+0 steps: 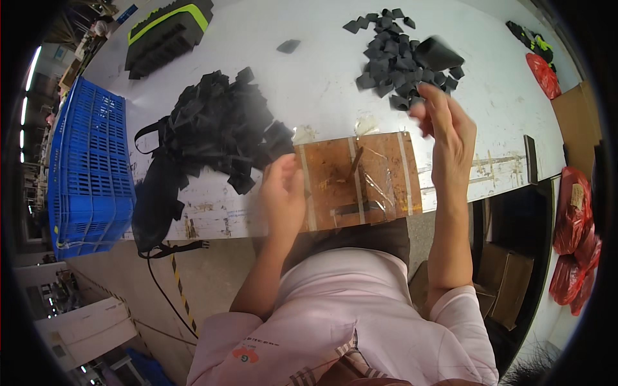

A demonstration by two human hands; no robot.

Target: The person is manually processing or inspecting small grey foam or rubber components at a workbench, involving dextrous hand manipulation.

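A: Item one, far left?
B: Blue slatted crate (90, 167), standing at the table's left end. Just right of it, a black bag with straps (158, 193) hanging over the white table (309, 83) edge.

A: Item two?
B: Large heap of black strips (219, 125), loosely tangled, on the table. Behind it, a black foam block with a yellow-green stripe (168, 32); one stray black piece (288, 45) lies apart.

A: Left hand?
B: Left hand (283, 193) rests at the left edge of the brown taped board (360, 180), right beside the heap's near fringe. Fingers curled inward; whether they pinch a strip, I cannot tell, since the grasp is turned away.

A: The board itself?
B: Worn wood under clear tape, with an upright peg or blade (355, 162) near its middle. It lies at the table's near edge, directly before the person.

A: Right hand?
B: Right hand (447, 128) raised above the table, right of the board, at the near edge of the pile of small black folded pieces (402, 58). Fingers close together, motion-blurred; anything held is not discernible.

A: Step in hand?
B: By my reading, a finished piece goes to the right pile while the left readies another strip.

A: Next move calls for?
B: Probably setting a strip squarely against the peg, both hands meeting at the board.
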